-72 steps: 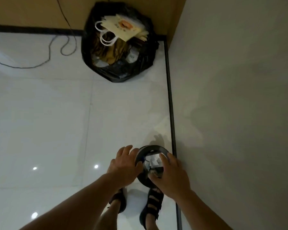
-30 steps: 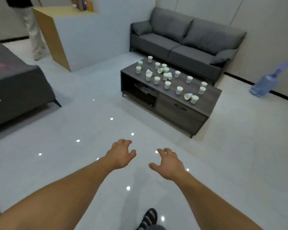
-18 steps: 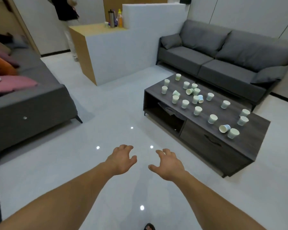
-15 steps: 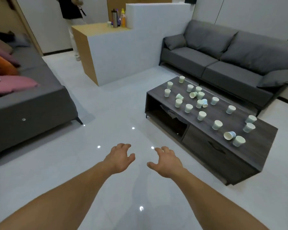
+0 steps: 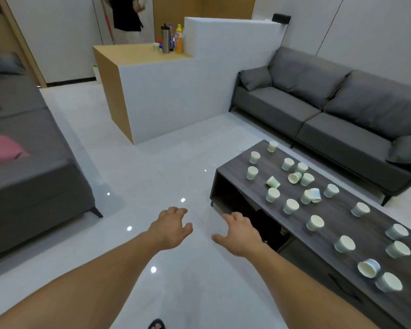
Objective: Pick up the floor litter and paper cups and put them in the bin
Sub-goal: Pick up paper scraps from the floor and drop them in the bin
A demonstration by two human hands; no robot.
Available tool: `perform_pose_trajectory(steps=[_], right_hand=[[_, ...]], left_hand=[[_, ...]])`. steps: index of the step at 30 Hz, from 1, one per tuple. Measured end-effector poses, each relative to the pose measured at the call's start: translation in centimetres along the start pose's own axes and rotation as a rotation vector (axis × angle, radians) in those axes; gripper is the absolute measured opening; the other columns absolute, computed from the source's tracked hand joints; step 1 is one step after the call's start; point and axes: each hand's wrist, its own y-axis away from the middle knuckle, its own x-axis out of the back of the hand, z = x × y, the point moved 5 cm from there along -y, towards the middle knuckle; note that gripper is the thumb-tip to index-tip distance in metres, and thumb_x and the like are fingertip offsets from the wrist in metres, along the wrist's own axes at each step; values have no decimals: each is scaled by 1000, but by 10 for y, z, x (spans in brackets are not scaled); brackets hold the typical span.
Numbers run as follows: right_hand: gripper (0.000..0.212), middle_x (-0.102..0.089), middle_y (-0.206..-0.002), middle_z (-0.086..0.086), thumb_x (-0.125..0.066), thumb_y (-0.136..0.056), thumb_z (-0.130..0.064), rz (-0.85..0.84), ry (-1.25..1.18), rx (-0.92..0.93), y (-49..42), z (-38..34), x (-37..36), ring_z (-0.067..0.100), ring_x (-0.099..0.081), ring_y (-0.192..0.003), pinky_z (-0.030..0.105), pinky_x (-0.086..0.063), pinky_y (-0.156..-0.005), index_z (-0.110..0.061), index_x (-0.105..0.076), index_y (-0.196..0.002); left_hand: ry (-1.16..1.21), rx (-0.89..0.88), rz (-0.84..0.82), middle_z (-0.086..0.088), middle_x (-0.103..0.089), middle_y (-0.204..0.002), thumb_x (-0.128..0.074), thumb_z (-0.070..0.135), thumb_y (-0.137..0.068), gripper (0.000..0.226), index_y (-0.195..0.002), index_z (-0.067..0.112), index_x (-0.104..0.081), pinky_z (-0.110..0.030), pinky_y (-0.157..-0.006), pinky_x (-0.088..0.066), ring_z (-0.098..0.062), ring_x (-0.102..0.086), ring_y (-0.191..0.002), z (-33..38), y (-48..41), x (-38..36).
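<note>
Both hands hover empty above the glossy white floor (image 5: 152,176), palms down. The left hand (image 5: 170,230) has its fingers (image 5: 176,211) loosely spread and slightly curled, holding nothing. The right hand (image 5: 241,233) is the same, fingers (image 5: 233,217) relaxed and thumb out toward the left hand. Just right of the right fingers stands a low dark wooden desk (image 5: 337,211), its open shelf nearest the fingertips. Paper cups (image 5: 291,206) are scattered over its top, most upright, and a tipped cup (image 5: 368,268) lies well right of the fingers. None touches either hand. Beyond the desk is a grey sofa (image 5: 318,108). Far ahead of the left fingers a counter (image 5: 133,55) carries bottles (image 5: 179,39).
</note>
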Motion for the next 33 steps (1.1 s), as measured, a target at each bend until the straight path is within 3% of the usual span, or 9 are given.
perform_pose_trajectory(steps=[12,21,33], right_hand=[[81,-30,-150,2,-52,-83,-64,15,-96,-42,-271,-12,97,24,-28,-137,42,-37,-107,-26,-28,-150],[80,-19,-157,0,-49,-85,-64,7,-69,-11,-473,-2,191,23,-20,-143,42,-36,-106,-26,-25,-151],[79,-18,-158,2,-50,-88,-61,-56,-76,-201,-730,17,253,25,-21,-143,43,-35,-110,-25,-23,-153]], left_hand=[[-89,-58,-3,-3,-27,-153,-39,47,-96,59,-148,22,-28,-43,-110,-31,-25,-24,-140,11,-284,112],[-64,-45,2,-3,-28,-153,-40,48,-96,60,-148,21,-29,-40,-110,-30,-24,-26,-139,35,-484,189],[-92,-188,-99,-3,-27,-153,-40,48,-94,60,-148,22,-29,-41,-108,-32,-24,-26,-139,56,-780,266]])
